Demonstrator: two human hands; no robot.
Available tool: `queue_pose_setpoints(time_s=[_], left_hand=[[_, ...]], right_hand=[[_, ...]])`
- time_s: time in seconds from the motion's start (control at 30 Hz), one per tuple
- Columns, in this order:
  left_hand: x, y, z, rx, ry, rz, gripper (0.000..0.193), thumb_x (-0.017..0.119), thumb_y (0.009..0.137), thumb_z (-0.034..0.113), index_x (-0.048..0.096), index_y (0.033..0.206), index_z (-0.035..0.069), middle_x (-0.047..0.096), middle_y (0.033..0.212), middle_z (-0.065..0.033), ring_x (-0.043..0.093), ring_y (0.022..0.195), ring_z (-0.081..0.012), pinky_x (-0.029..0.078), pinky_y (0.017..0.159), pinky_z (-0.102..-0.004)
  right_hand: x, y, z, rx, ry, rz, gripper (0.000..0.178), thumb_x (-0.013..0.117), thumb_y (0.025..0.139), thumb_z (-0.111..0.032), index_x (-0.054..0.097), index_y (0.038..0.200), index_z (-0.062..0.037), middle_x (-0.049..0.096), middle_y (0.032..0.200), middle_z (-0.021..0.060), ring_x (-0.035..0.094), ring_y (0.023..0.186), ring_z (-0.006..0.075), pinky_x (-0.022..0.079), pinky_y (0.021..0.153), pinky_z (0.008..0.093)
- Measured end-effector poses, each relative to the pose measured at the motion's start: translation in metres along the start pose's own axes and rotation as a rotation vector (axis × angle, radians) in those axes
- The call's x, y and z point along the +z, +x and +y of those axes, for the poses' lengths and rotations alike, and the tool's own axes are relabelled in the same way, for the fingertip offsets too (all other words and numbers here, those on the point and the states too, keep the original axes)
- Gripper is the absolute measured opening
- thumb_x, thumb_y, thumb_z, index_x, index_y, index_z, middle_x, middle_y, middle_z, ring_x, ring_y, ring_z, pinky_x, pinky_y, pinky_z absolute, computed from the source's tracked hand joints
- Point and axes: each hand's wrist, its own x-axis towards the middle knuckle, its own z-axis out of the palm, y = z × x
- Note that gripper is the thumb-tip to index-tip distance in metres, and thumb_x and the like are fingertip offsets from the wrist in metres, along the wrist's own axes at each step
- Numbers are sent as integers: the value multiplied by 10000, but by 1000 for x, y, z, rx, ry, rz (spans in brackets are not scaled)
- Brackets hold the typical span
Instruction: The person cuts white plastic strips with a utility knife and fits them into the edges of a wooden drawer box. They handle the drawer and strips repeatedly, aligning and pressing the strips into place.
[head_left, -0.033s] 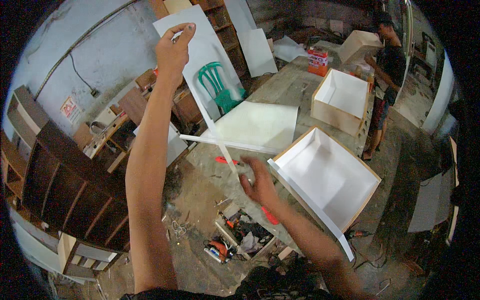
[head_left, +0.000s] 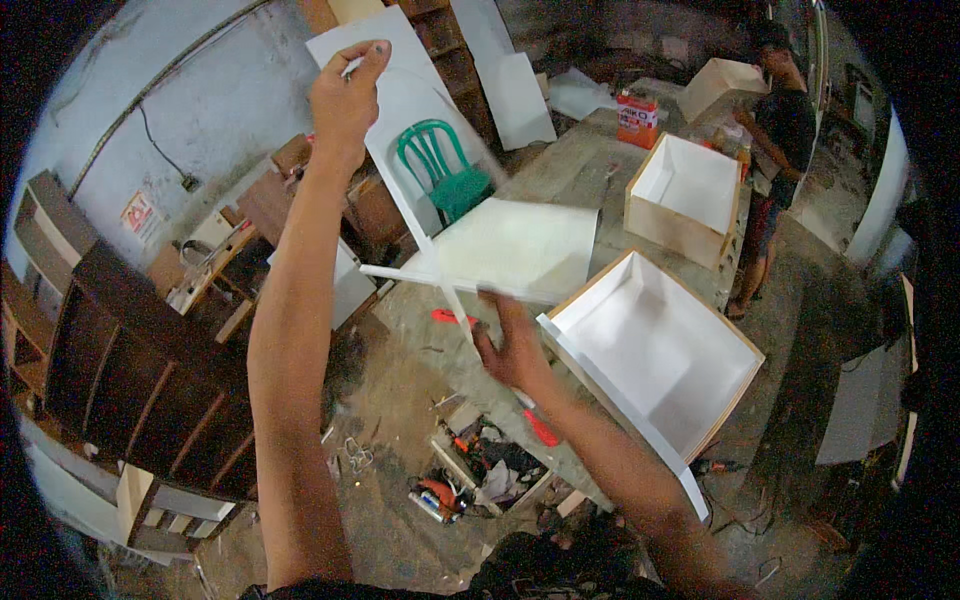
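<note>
My left hand (head_left: 345,105) is raised at the upper left, thumb and fingers pinched together. From it a long, narrow white strip (head_left: 452,298) seems to run down toward the table; its upper part blends with a white panel behind. My right hand (head_left: 515,355) hovers over the near table edge beside the strip's lower end, thumb and forefinger apart, slightly blurred. A red-handled tool (head_left: 455,317) lies just left of it, and another red object (head_left: 541,428) shows by the right forearm. A white-lined open box (head_left: 660,350) with a pale strip (head_left: 625,410) along its near-left edge is to the right.
A second white-lined box (head_left: 680,200), a red-orange can (head_left: 636,120) and a white sheet (head_left: 520,245) are on the table (head_left: 570,170). Beyond are a green chair (head_left: 445,170) and a co-worker (head_left: 785,130). Below is a tool crate (head_left: 495,470); dark shelving (head_left: 150,390) stands left.
My right hand has shifted slightly left and up, closer to the strip. My left hand stays raised, almost unmoved.
</note>
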Motion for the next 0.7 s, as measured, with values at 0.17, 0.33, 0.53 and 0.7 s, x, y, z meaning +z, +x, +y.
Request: queue_pose_setpoints(time_s=[0.17,0.33,0.53,0.7], left_hand=[[-12,-1,13,-16,-226,-162,226,736,914,297,671,967,87,512,626,44,440,477,-68,341,429,-264],[-37,-18,31,-111,-89,-130,385,647,968,428,642,1142,85,417,576,54,349,409,-72,363,383,-292],[-78,2,32,957,825,-121,226,551,965,152,669,1126,46,632,792,-107,591,586,-224,495,555,-365],[-137,38,55,984,1178,432,274,512,1004,246,686,1102,60,550,628,-62,523,513,-177,442,500,-332]], right_hand=[[47,58,15,219,67,-86,685,697,849,-132,389,1437,34,494,1396,278,512,1278,425,409,1091,462],[102,46,26,252,27,-231,439,635,920,-240,545,1244,42,593,1220,296,559,1174,459,441,1018,491],[117,42,63,89,-3,-340,297,543,963,-232,586,1037,52,669,937,305,637,906,503,519,832,542],[107,8,68,120,-205,-376,242,544,943,-173,570,1052,41,666,970,307,643,918,490,531,809,533]])
